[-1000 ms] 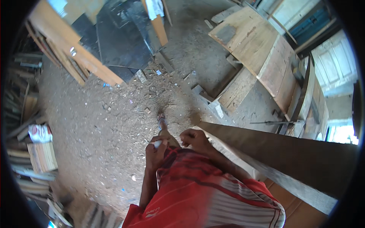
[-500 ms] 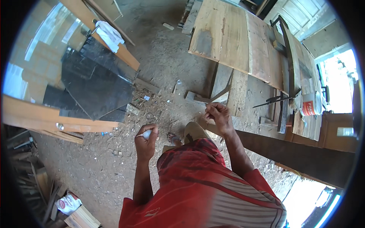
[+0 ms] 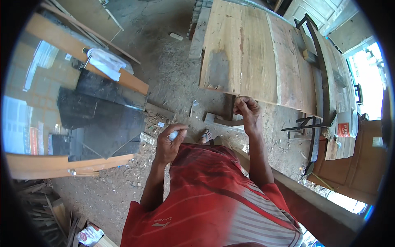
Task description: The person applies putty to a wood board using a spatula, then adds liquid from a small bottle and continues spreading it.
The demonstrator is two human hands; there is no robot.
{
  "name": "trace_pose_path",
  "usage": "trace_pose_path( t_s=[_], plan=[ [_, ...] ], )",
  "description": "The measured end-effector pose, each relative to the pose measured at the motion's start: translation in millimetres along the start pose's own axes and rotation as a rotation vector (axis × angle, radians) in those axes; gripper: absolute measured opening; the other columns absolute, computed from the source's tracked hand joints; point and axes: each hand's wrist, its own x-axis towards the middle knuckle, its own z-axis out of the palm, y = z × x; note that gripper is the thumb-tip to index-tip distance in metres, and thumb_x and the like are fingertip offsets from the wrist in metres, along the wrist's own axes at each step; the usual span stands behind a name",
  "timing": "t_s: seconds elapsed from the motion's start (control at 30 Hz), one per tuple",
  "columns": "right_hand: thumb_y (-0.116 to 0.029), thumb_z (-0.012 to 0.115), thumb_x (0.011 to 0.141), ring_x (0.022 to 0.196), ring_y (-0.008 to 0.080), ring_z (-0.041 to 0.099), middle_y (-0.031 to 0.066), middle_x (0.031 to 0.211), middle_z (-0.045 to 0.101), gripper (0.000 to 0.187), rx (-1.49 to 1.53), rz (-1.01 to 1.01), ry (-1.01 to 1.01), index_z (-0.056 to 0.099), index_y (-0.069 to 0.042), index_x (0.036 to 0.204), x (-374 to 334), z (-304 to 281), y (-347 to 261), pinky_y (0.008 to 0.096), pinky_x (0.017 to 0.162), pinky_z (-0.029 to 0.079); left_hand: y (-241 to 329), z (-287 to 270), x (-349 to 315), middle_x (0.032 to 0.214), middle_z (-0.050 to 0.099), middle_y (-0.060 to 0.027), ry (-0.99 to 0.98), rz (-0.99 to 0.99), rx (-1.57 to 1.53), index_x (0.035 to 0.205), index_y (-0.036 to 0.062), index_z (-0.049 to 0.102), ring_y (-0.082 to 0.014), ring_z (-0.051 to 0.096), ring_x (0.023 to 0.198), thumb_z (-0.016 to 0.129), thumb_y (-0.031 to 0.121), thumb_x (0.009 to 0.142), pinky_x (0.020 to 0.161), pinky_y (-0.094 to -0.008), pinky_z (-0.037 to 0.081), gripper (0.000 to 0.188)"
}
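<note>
My left hand point(image 3: 168, 144) is closed around a small, pale, rounded thing point(image 3: 173, 135), mostly covered by the fingers; its kind is not clear. Higher and to the right, my right hand point(image 3: 248, 111) has thumb and fingertips pinched together, and I cannot see what is between them. In the picture it overlaps the near edge of a large panel of wooden planks point(image 3: 257, 57), which carries a grey smear point(image 3: 219, 68) near its left corner. Whether the fingertips touch that edge I cannot tell.
On the left, a wood-framed glass panel point(image 3: 105, 162) bears dark sheets point(image 3: 103, 123) and a white cloth point(image 3: 106, 62). A long dark bar point(image 3: 325, 78) and a white bucket point(image 3: 347, 124) stand on the right. Scrap wood point(image 3: 41, 206) lies lower left; a thick beam point(image 3: 312, 201) runs lower right.
The view has shifted and the plank panel appears closer. My right hand has moved up to its near edge in the picture; my left hand, still closed, has moved up and right.
</note>
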Motion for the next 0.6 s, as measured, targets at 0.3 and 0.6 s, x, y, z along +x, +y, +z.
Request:
trace_pose_path(
  t_s=[0.3,0.6],
  plan=[
    [-0.017,0.064,0.097,0.073,0.0135,0.070,0.0086,0.080,0.072,0.021,-0.473,-0.050,0.070,0.070,0.003,0.102,118.5,21.8,-22.9,0.0288,0.068,0.055,6.9,16.5,149.2,0.117,0.070,-0.0127,-0.102,0.195,0.044,0.118,0.0034,0.068,-0.0241,0.068,0.107,0.070,0.007,0.095,0.095,-0.0339,0.052,0.023],
    [-0.011,0.063,0.095,0.077,0.0231,0.073,0.0149,0.084,0.072,0.014,-0.761,-0.156,0.121,0.071,0.000,0.100,188.6,31.6,-13.1,0.0352,0.070,0.055,-20.7,36.8,264.9,0.132,0.064,-0.0135,-0.313,0.460,0.146,0.120,0.0076,0.069,-0.0344,0.055,0.132,0.073,0.005,0.090,0.109,-0.0448,0.046,0.030]
  ],
)
